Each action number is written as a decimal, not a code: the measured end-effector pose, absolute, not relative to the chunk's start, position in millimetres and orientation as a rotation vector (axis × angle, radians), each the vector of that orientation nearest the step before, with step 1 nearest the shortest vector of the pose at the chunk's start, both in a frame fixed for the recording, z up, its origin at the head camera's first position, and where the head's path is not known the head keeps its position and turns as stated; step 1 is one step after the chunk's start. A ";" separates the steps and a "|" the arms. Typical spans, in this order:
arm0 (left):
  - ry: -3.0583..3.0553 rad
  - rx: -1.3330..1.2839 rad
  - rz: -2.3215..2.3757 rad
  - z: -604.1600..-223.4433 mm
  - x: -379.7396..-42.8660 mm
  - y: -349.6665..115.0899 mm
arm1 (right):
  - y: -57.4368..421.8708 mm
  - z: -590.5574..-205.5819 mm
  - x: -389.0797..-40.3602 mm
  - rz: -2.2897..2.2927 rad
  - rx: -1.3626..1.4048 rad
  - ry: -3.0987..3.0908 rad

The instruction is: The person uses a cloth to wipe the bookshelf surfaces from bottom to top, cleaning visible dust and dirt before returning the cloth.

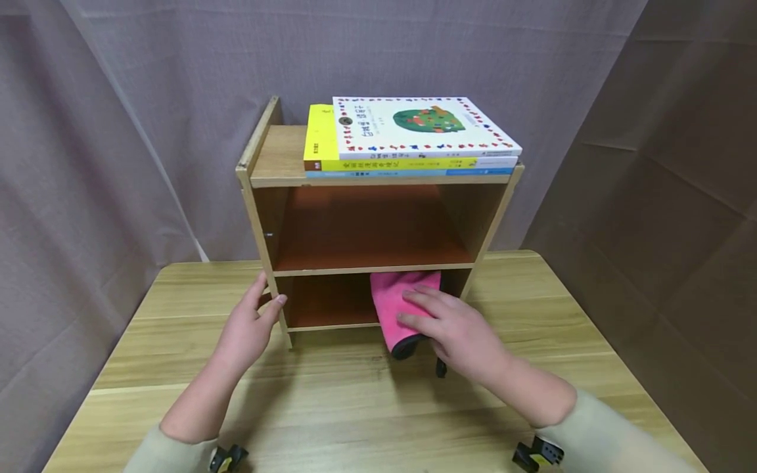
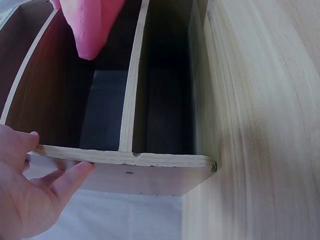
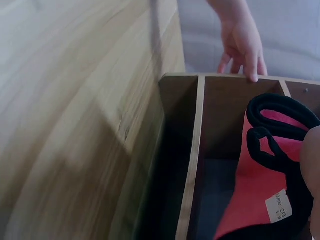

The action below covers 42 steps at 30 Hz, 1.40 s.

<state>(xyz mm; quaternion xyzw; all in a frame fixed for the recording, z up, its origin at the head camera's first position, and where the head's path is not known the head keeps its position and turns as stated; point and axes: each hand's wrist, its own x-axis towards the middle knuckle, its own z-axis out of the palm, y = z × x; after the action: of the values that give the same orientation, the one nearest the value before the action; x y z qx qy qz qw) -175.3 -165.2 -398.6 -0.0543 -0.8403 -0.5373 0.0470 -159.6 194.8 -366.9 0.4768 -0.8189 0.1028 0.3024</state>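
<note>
A small wooden shelf [image 1: 374, 269] stands on the table with its open compartments facing forward. My left hand [image 1: 251, 328] grips the front edge of its left side panel, thumb over the edge and fingers along the outer face. In the lower compartment is a folded pink cloth [image 1: 393, 312] with black trim, partly sticking out at the front. My right hand [image 1: 464, 335] holds this cloth, its fingers lying over the top of it. In the right wrist view the black edging [image 3: 280, 107], a loop and a small white label [image 3: 278, 206] show on the cloth.
Several picture books [image 1: 426, 131] lie stacked on the shelf's top board, the white one uppermost. The middle compartment [image 1: 372, 226] lies above the cloth. Grey curtain [image 1: 414, 46] hangs behind the pale wooden table [image 1: 331, 420], and darker fabric [image 1: 662, 197] hangs at the right.
</note>
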 end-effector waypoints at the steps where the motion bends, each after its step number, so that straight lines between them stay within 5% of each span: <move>1: -2.566 -0.163 -1.637 -398.7 -175.1 -165.3 | 196.4 -365.6 -160.7 0.257 1.269 -2.169; 42: -2.661 -0.174 -1.428 -399.8 -171.6 -165.9 | 227.1 -348.5 -179.9 -0.346 1.356 -2.113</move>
<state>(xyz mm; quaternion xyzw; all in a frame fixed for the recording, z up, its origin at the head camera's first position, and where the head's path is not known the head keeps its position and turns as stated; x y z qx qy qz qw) -171.6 -165.9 -399.8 -0.0573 -0.8781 -0.4713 0.0585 -179.9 227.1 -348.5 0.5105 -0.7956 -0.1303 0.2990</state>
